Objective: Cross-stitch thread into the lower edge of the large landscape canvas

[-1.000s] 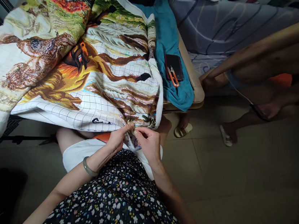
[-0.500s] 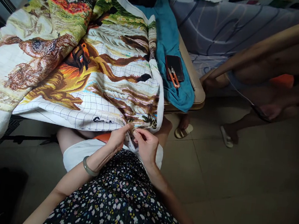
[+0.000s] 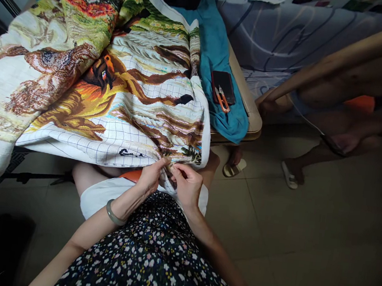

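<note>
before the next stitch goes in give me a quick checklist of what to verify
1. Left hand pinching the cross-stitch cloth at its near edge: ok.
2. Right hand fingertips at the same edge: ok.
3. Needle and thread in the fingers: cannot tell, too small.
4. Orange snips within sight on the teal towel: ok.
5. Cloth off the floor: ok, it is draped over the lap and seat.
</note>
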The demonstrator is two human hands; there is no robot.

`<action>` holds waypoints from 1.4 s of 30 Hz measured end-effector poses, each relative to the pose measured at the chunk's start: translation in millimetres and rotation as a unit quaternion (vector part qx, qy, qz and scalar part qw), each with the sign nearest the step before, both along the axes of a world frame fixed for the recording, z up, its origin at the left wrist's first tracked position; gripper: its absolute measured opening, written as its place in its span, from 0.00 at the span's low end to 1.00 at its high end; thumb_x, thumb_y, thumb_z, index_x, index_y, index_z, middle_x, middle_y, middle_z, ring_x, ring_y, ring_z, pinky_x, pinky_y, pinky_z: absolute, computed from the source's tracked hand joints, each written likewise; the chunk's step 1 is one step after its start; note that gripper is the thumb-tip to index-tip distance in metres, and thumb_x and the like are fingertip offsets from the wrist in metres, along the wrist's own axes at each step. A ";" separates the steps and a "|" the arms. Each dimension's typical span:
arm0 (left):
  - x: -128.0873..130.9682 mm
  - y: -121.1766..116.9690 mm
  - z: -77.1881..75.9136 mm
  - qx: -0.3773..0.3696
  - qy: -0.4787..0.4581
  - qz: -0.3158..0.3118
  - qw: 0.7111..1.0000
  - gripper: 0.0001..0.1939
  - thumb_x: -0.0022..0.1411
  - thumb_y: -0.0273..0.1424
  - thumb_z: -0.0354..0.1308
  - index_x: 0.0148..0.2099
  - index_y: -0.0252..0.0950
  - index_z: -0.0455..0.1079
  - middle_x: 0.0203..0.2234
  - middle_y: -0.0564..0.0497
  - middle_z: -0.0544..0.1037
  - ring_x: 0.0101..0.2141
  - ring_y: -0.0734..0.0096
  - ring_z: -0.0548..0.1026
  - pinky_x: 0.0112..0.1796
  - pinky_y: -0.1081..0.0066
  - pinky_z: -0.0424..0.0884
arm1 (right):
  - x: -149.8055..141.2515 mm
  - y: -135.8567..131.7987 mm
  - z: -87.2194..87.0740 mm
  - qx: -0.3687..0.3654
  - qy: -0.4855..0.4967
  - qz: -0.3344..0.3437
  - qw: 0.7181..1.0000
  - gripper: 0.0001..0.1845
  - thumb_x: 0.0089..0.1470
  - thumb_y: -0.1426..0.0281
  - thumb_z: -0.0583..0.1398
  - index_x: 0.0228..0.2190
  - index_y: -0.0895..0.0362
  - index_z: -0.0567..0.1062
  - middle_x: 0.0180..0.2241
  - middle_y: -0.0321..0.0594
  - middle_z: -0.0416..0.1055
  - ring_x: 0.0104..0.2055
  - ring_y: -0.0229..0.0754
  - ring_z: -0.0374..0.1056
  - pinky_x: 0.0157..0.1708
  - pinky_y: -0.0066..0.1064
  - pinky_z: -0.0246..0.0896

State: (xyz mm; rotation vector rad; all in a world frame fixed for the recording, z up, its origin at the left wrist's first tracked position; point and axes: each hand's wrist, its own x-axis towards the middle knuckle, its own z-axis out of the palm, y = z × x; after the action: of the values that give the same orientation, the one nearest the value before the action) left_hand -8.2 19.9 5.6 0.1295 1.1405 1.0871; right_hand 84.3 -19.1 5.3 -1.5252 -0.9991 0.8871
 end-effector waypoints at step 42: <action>-9.5 -8.8 -10.5 0.076 0.001 -0.029 0.997 0.21 0.38 0.35 0.75 0.37 0.34 0.77 0.38 0.45 0.82 0.46 0.59 0.77 0.51 0.63 0.69 | 46.6 32.1 73.1 0.107 0.071 0.006 0.992 0.09 0.59 0.60 0.56 0.33 0.53 0.65 0.29 0.33 0.74 0.16 0.31 0.65 0.16 0.24 0.60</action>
State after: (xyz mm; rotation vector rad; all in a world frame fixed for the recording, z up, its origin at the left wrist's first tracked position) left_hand -17.7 11.0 -4.9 0.2811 1.0483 1.1221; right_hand 130.9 13.0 78.4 -1.2594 -0.9681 0.8550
